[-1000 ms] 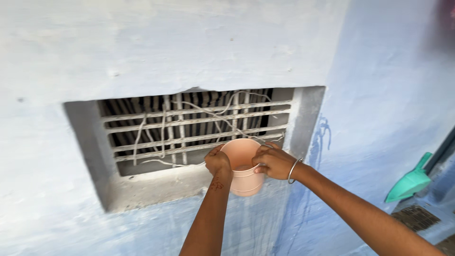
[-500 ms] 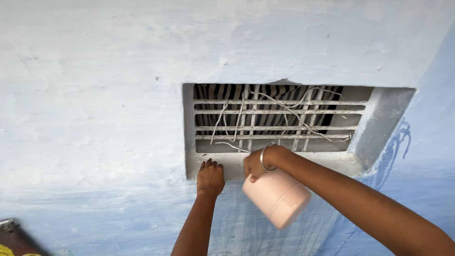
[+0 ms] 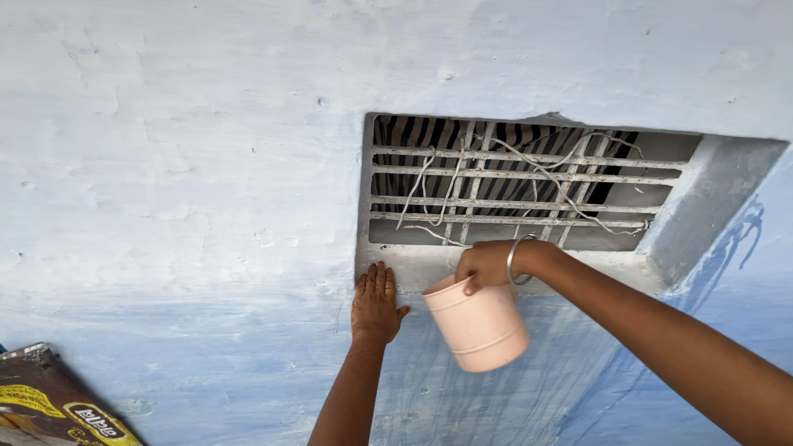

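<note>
My right hand grips the rim of a pale pink plastic mug and holds it tilted in front of the wet wall, just under the window sill. A metal bangle sits on that wrist. My left hand lies flat with fingers together against the sill's lower left corner, a little left of the mug. Above both hands is a recessed window with a white barred grille. White cords hang tangled across the bars.
The wall is painted pale blue-white, with wet streaks running down below the sill. A dark printed bag shows at the bottom left corner. The window recess has a grey slanted side at the right.
The view has swung left, so the window now sits further right. The mug came down off the sill and now hangs tilted in my right hand. My left hand let go of it and pressed onto the sill.
</note>
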